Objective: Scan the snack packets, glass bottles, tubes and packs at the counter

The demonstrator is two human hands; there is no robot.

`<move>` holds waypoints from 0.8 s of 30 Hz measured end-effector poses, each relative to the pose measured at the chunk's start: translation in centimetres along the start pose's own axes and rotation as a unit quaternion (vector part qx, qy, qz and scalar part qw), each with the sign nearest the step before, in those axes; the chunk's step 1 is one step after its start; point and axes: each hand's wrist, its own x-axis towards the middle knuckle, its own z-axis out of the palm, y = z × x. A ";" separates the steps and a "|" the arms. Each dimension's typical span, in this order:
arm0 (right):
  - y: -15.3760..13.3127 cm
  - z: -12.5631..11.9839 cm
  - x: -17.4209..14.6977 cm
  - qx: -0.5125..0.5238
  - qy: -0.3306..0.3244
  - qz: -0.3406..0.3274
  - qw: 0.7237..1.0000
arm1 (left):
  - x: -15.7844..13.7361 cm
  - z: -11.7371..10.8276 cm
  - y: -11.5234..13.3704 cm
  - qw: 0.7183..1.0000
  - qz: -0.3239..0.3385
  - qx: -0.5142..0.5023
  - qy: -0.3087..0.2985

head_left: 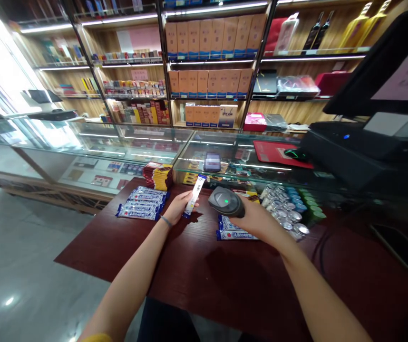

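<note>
Your left grip point(179, 208) is closed round a slim white packet with blue ends point(194, 195), held over the dark red-brown wooden table point(189, 256). Its barcode side faces up, its far end leans toward one o'clock, and whether the near end touches the wood I cannot tell. Your right grip point(257, 216) is wrapped round a dark grey handheld scanner with a green light point(225, 202), its head just beside the packet at three o'clock, the two apart.

Take that packet as the clock's centre. At nine, blue-and-white wrapped bars point(142, 203) lie flat in an overlapping row; at ten, you have a stack of red and yellow packs point(157, 176). More bars of the blue-and-white kind point(238, 234) lie at four, partly hidden by your right grip and the scanner. Farther out toward three, silver-topped cylinders point(292, 216) stand packed together, with blue-topped and green-topped ones beyond. At two, on the clear glass display counter point(147, 135), a flat red mat point(261, 149) carries a black mouse with green lighting point(293, 153).
</note>
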 end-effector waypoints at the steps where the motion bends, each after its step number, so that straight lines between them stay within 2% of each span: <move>1: 0.0 0.0 0.0 0.011 0.001 -0.004 1.000 | 0.0 0.0 0.0 1.000 0.003 -0.009 -0.002; 10: -0.3 0.1 0.0 0.020 0.008 -0.002 1.000 | 0.0 -0.3 0.1 0.999 0.021 -0.016 -0.030; 13: -0.4 0.7 0.0 0.027 0.017 -0.008 0.999 | 0.0 -0.7 0.9 0.997 0.064 0.023 -0.048; 15: -0.7 1.2 0.0 0.047 0.015 -0.022 0.999 | -0.1 -1.3 1.8 0.988 0.119 0.091 -0.032; 18: -1.2 1.9 -0.2 0.081 0.014 -0.039 0.996 | -0.4 -2.7 3.8 0.949 0.209 0.231 0.035; 21: -1.6 2.7 -0.3 0.097 0.019 -0.041 0.994 | -1.5 -5.0 5.9 0.897 0.264 0.340 0.096; 24: -1.9 3.6 -0.3 0.115 0.024 -0.062 0.991 | -3.1 -8.0 7.3 0.822 0.319 0.456 0.122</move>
